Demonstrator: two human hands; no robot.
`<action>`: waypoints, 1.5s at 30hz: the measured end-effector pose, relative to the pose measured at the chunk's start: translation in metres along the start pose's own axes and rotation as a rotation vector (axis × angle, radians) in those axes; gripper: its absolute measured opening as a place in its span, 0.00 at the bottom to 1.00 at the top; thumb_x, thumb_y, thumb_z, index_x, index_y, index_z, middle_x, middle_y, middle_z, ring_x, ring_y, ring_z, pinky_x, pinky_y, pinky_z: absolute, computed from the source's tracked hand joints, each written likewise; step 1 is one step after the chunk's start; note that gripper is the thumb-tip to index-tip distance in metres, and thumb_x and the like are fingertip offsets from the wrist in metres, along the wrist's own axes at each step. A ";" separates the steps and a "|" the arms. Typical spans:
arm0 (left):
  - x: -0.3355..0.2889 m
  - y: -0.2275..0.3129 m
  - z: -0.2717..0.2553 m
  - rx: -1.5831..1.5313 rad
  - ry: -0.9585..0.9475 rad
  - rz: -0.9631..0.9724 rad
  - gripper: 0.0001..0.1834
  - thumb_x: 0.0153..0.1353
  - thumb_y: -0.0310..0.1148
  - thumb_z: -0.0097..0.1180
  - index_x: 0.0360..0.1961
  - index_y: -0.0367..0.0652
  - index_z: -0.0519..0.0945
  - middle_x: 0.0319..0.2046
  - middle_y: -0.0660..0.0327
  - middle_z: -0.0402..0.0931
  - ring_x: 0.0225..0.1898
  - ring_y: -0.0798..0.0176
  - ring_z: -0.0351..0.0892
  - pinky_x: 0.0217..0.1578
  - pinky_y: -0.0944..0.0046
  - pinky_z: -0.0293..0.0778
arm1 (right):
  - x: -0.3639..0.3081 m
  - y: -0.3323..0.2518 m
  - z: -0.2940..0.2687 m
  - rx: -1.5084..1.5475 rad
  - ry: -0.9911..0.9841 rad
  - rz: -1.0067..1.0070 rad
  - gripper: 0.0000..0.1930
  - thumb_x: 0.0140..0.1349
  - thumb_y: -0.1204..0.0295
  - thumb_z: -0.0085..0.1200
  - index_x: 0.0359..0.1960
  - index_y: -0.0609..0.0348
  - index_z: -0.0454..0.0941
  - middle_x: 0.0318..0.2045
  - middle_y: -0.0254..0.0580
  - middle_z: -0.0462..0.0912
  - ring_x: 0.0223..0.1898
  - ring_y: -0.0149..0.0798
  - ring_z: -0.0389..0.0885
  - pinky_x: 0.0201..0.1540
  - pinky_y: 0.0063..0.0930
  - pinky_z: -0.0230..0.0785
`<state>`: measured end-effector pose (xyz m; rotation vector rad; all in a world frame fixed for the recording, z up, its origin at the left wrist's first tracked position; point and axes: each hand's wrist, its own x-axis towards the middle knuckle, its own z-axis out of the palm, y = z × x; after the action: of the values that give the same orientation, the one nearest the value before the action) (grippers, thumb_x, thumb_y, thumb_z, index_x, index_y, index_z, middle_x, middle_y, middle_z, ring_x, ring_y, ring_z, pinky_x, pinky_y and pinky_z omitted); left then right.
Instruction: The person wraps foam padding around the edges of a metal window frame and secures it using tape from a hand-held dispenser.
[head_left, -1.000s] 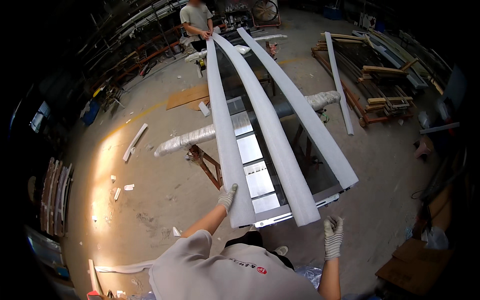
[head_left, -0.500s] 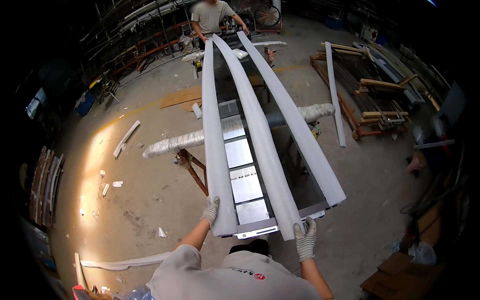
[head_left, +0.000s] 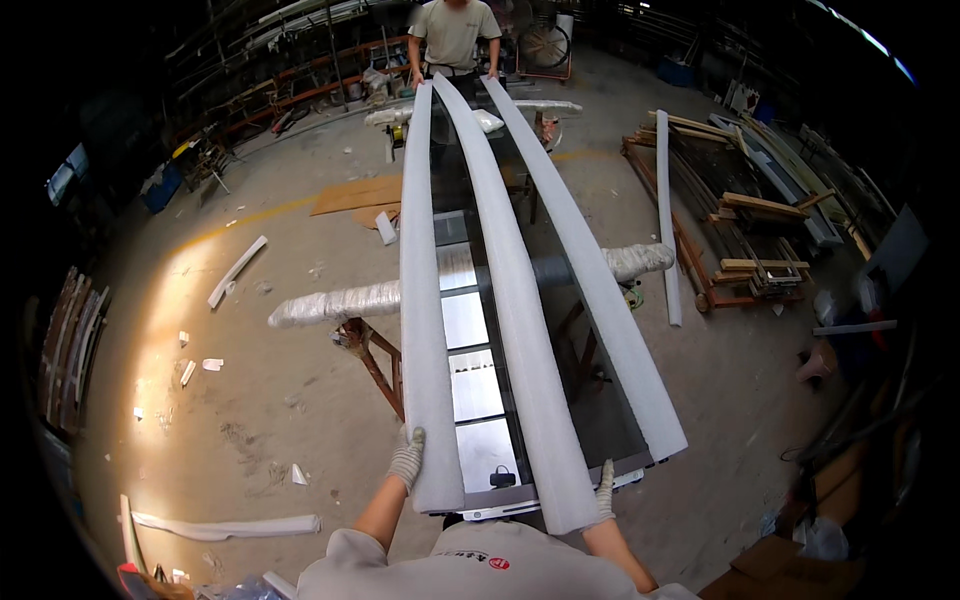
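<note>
A long framed glass panel [head_left: 608, 440] stretches away from me, three white foam strips lying lengthwise on it: a left strip [head_left: 425, 300], a middle strip [head_left: 520, 300] and a right strip [head_left: 595, 270]. In a striped glove, my left hand [head_left: 407, 460] is closed round the panel's left edge near its close end, against the left strip. My gloved right hand [head_left: 605, 492] grips the near end beside the middle strip, thumb on top and fingers hidden underneath. At the far end, a co-worker's two hands [head_left: 491, 75] hold the corners.
Beneath the panel runs a plastic-wrapped support bar [head_left: 335, 303] on a rusty trestle [head_left: 375, 355]; another wrapped bar [head_left: 550, 106] lies farther off. A rack with wooden bars [head_left: 765, 200] stands right. Foam scraps [head_left: 238, 272] and cardboard [head_left: 355, 195] litter the floor.
The panel's near end has come closer to me and slightly left, my hands moving with it. My right hand has slipped lower round the near edge. The co-worker now stands squarely behind the far end.
</note>
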<state>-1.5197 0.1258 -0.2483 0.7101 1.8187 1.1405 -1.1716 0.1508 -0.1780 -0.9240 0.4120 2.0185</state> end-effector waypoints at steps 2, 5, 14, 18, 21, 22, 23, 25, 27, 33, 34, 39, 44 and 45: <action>0.004 0.001 -0.001 0.019 0.015 -0.027 0.34 0.61 0.57 0.44 0.59 0.42 0.62 0.48 0.53 0.72 0.47 0.58 0.72 0.49 0.60 0.69 | 0.011 -0.001 -0.011 0.012 -0.012 0.026 0.46 0.40 0.33 0.56 0.55 0.57 0.68 0.53 0.45 0.72 0.52 0.48 0.71 0.57 0.46 0.64; 0.003 0.007 0.001 0.066 0.007 -0.056 0.35 0.61 0.58 0.43 0.60 0.42 0.62 0.49 0.52 0.71 0.48 0.58 0.71 0.50 0.60 0.67 | 0.015 -0.012 -0.021 -0.025 -0.042 0.078 0.46 0.40 0.32 0.55 0.54 0.56 0.69 0.53 0.45 0.73 0.52 0.48 0.71 0.57 0.46 0.64; -0.016 0.018 -0.002 0.059 0.016 -0.152 0.42 0.56 0.61 0.50 0.62 0.40 0.60 0.52 0.51 0.69 0.51 0.58 0.70 0.51 0.62 0.67 | 0.015 -0.039 -0.032 -0.291 0.137 0.182 0.36 0.47 0.43 0.59 0.53 0.55 0.69 0.51 0.46 0.74 0.55 0.49 0.70 0.60 0.50 0.59; -0.074 -0.013 -0.016 -0.232 -0.011 -0.245 0.47 0.50 0.64 0.54 0.61 0.39 0.61 0.51 0.50 0.70 0.49 0.54 0.72 0.46 0.58 0.72 | 0.017 -0.064 -0.049 -0.509 0.044 0.356 0.36 0.48 0.46 0.61 0.55 0.56 0.67 0.54 0.48 0.72 0.55 0.50 0.70 0.60 0.49 0.58; -0.129 -0.045 -0.007 -0.289 0.018 -0.553 0.51 0.41 0.76 0.48 0.54 0.42 0.70 0.43 0.52 0.76 0.43 0.57 0.77 0.41 0.55 0.76 | 0.010 -0.071 -0.045 -0.699 -0.020 0.465 0.39 0.48 0.43 0.59 0.55 0.56 0.67 0.52 0.49 0.72 0.50 0.49 0.74 0.57 0.45 0.64; -0.137 -0.029 0.008 -0.394 0.096 -0.452 0.48 0.44 0.74 0.50 0.53 0.42 0.71 0.41 0.53 0.77 0.41 0.58 0.78 0.39 0.55 0.76 | 0.009 -0.075 -0.045 -0.730 -0.005 0.505 0.39 0.48 0.41 0.58 0.54 0.60 0.68 0.49 0.50 0.74 0.48 0.46 0.75 0.54 0.43 0.69; -0.134 -0.041 0.010 -0.483 0.121 -0.359 0.43 0.48 0.70 0.50 0.52 0.43 0.70 0.39 0.54 0.77 0.39 0.59 0.78 0.37 0.56 0.77 | 0.011 -0.079 -0.049 -0.683 -0.049 0.594 0.38 0.50 0.42 0.56 0.50 0.66 0.70 0.45 0.49 0.78 0.44 0.44 0.78 0.50 0.39 0.72; -0.128 -0.052 0.014 -0.389 0.253 -0.353 0.39 0.51 0.68 0.48 0.49 0.44 0.71 0.35 0.56 0.77 0.33 0.61 0.78 0.32 0.60 0.79 | 0.005 -0.081 -0.046 -0.639 -0.077 0.684 0.32 0.53 0.45 0.55 0.43 0.67 0.75 0.37 0.47 0.82 0.35 0.41 0.82 0.43 0.33 0.77; -0.126 -0.047 0.018 -0.425 0.321 -0.391 0.38 0.53 0.69 0.44 0.49 0.46 0.71 0.36 0.57 0.77 0.33 0.61 0.78 0.32 0.59 0.79 | 0.010 -0.087 -0.059 -0.655 -0.140 0.684 0.28 0.56 0.49 0.55 0.42 0.66 0.75 0.36 0.47 0.82 0.34 0.40 0.82 0.42 0.33 0.77; -0.121 -0.073 -0.003 -0.353 0.282 -0.422 0.40 0.55 0.72 0.33 0.47 0.47 0.73 0.39 0.59 0.77 0.36 0.61 0.77 0.36 0.57 0.77 | -0.010 -0.091 -0.032 -0.952 -0.093 0.522 0.23 0.58 0.54 0.54 0.40 0.66 0.74 0.32 0.45 0.82 0.30 0.36 0.82 0.33 0.26 0.79; -0.121 -0.071 -0.007 -0.345 0.299 -0.450 0.39 0.56 0.71 0.32 0.46 0.47 0.75 0.40 0.61 0.77 0.39 0.63 0.76 0.39 0.60 0.73 | -0.014 -0.089 -0.029 -0.974 -0.092 0.509 0.23 0.58 0.54 0.55 0.39 0.66 0.74 0.27 0.40 0.80 0.26 0.31 0.80 0.29 0.21 0.78; -0.102 -0.051 -0.031 -0.097 0.336 -0.186 0.32 0.60 0.63 0.41 0.46 0.45 0.75 0.41 0.62 0.76 0.40 0.67 0.73 0.41 0.71 0.67 | -0.015 -0.080 -0.032 -1.017 -0.244 0.484 0.20 0.59 0.54 0.53 0.35 0.61 0.74 0.26 0.34 0.79 0.28 0.26 0.78 0.31 0.16 0.75; -0.084 -0.020 -0.024 0.035 0.438 0.210 0.27 0.60 0.49 0.53 0.49 0.35 0.73 0.40 0.56 0.75 0.43 0.62 0.73 0.47 0.62 0.69 | -0.003 -0.042 -0.030 -1.230 -0.223 0.217 0.17 0.61 0.58 0.51 0.41 0.60 0.75 0.34 0.44 0.82 0.31 0.34 0.81 0.36 0.26 0.76; -0.081 -0.009 -0.014 0.007 0.441 0.270 0.27 0.59 0.48 0.54 0.49 0.34 0.72 0.42 0.54 0.75 0.44 0.60 0.73 0.48 0.62 0.69 | -0.005 -0.037 -0.020 -1.209 -0.223 0.179 0.17 0.61 0.58 0.51 0.41 0.60 0.75 0.34 0.44 0.82 0.31 0.34 0.81 0.36 0.26 0.76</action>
<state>-1.4941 0.0513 -0.2238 0.7688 2.1347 1.5653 -1.1303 0.1575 -0.1857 -1.3243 -1.0042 2.4570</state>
